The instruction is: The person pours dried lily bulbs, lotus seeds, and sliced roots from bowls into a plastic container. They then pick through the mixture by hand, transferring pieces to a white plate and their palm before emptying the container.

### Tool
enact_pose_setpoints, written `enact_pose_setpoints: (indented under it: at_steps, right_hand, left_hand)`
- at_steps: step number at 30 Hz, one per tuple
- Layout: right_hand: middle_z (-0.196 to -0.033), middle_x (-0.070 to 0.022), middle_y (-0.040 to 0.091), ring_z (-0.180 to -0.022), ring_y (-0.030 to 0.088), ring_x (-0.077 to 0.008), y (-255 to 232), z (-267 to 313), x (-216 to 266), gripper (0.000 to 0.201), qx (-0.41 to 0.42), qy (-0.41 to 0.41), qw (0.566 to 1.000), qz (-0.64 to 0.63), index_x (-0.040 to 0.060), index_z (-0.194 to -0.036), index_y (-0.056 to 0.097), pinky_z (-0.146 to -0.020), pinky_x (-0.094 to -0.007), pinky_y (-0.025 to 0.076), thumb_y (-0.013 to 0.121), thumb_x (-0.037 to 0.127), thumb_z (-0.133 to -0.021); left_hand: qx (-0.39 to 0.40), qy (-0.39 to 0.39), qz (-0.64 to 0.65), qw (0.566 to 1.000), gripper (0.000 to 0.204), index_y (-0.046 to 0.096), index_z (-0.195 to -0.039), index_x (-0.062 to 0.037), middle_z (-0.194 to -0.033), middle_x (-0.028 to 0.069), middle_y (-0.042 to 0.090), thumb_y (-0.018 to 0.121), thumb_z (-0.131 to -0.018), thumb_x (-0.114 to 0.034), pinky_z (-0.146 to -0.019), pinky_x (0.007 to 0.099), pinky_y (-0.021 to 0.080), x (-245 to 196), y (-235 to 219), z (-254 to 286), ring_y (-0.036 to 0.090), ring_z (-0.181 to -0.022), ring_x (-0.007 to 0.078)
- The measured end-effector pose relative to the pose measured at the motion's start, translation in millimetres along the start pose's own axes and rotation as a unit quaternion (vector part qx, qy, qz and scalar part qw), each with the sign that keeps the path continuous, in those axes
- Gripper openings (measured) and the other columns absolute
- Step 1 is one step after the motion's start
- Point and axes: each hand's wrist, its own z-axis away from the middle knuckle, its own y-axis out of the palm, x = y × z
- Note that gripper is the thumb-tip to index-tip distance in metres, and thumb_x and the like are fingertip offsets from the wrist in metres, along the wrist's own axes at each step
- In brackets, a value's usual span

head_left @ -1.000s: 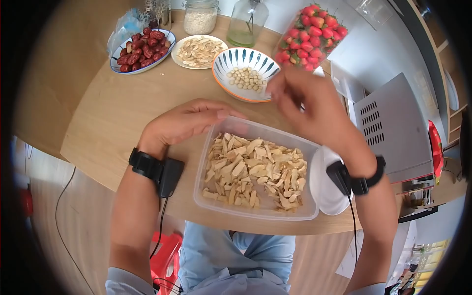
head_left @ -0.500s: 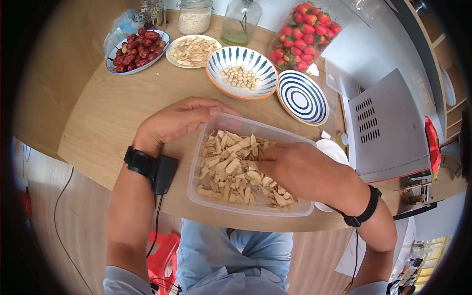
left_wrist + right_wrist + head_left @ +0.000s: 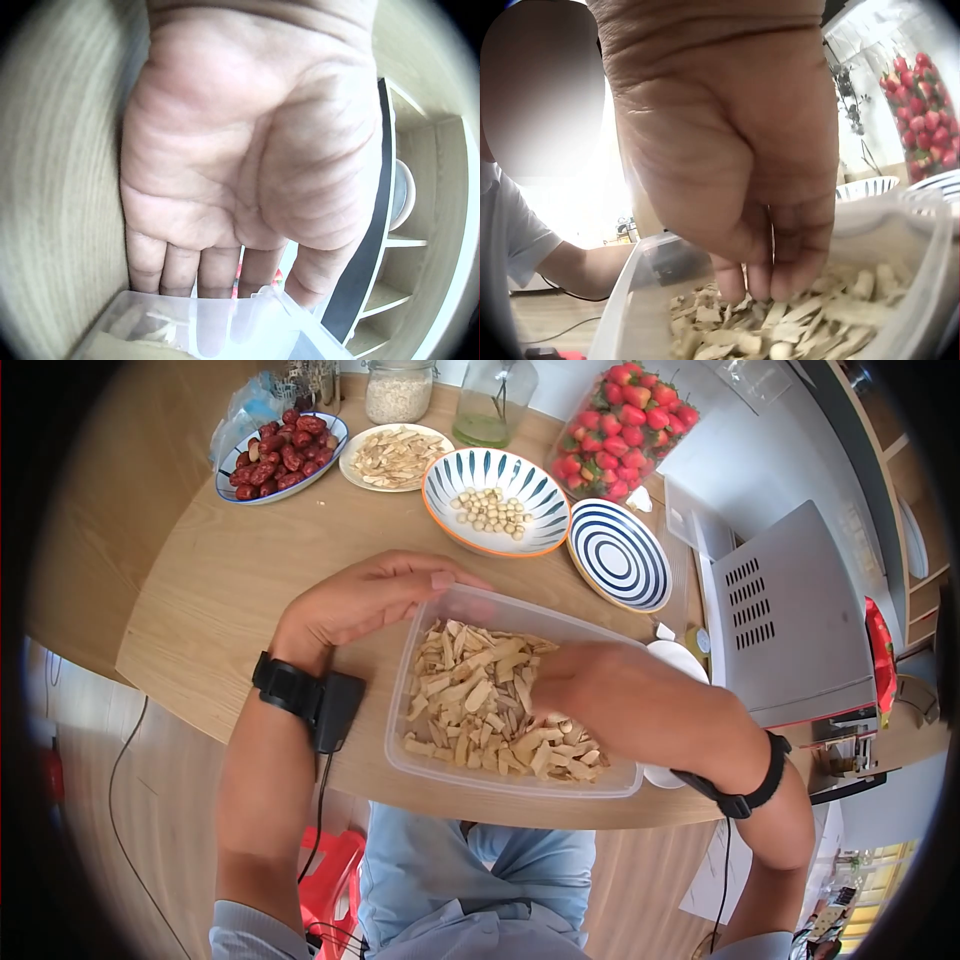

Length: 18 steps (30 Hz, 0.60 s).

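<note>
A clear plastic container (image 3: 398, 710) on the table holds pale dried root slices (image 3: 470, 690). My left hand (image 3: 365, 600) rests at its far left corner, thumb on the rim; in the left wrist view its straight fingers (image 3: 219, 271) lie along the wall. Inside, my right hand (image 3: 625, 695) points its fingers down into the slices. The right wrist view shows those fingertips (image 3: 759, 289) touching the slices, with a round pale seed (image 3: 781, 350) just below them. Beyond the container, a striped bowl (image 3: 450, 470) holds similar round pale seeds (image 3: 490, 512).
A plate of red dates (image 3: 285, 455), a plate of sliced root (image 3: 395, 457), a jar (image 3: 398, 395) and a glass bottle (image 3: 492, 405) line the back. A blue-ringed plate (image 3: 620, 555), strawberries (image 3: 625, 430) in a clear container and a grey appliance (image 3: 790, 615) stand right.
My right hand has moved from beside the striped bowl down into the container and stays among the slices. The left hand has kept its place at the corner.
</note>
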Motion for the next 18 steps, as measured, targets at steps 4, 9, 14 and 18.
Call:
enact_pose_setpoints:
  at_steps: [4, 9, 14, 18]
  right_hand:
    - [-0.091, -0.0199, 0.071, -0.091, 0.068, -0.0409, -23.0, 14.9, 1.2, 0.015, 0.192, 0.092, 0.977, 0.031, -0.0015, -0.094, 0.07, -0.081, -0.0491, 0.054, 0.061, 0.001, -0.083]
    - [-0.088, -0.0207, 0.071, -0.093, 0.069, -0.0414, -4.4, 9.9, 2.3, 0.025, 0.216, 0.064, 0.972, -0.071, -0.0007, -0.104, 0.07, -0.079, -0.0496, 0.054, 0.059, -0.001, -0.082]
    - [-0.094, -0.0227, 0.07, -0.096, 0.069, -0.0438, -1.0, -2.8, 0.8, 0.023, 0.035, 0.049, 0.993, -0.097, -0.0006, -0.107, 0.068, -0.081, -0.0496, 0.056, 0.057, -0.004, -0.087]
    - [-0.099, -0.0185, 0.068, -0.095, 0.07, -0.0403, -17.3, -4.5, 4.5, 0.032, 0.036, 0.104, 0.993, -0.038, 0.0009, -0.113, 0.067, -0.08, -0.0471, 0.056, 0.059, -0.008, -0.084]
  left_hand:
    - [0.003, 0.002, 0.004, 1.0, 0.047, 0.061, -0.142, 0.0054, -0.136, 0.0162, 0.07, 0.056, -0.11, -0.029, -0.111, 0.0336, 0.049, 0.7, -0.4, -0.5, 0.066, -0.128, 0.0216]
    - [-0.003, 0.009, -0.018, 1.0, 0.051, 0.058, -0.143, 0.0082, -0.136, 0.0191, 0.069, 0.055, -0.11, -0.03, -0.112, 0.0366, 0.049, 0.3, 0.8, -1.0, 0.065, -0.129, 0.0252]
    - [-0.005, 0.006, -0.02, 1.0, 0.052, 0.058, -0.143, 0.0086, -0.136, 0.0192, 0.069, 0.056, -0.11, -0.031, -0.111, 0.0364, 0.049, -2.3, 2.5, -0.1, 0.065, -0.128, 0.0248]
    - [0.002, 0.003, -0.013, 1.0, 0.05, 0.061, -0.142, 0.006, -0.136, 0.0174, 0.07, 0.056, -0.11, -0.032, -0.113, 0.0354, 0.048, -2.6, 2.7, -0.1, 0.065, -0.129, 0.0233]
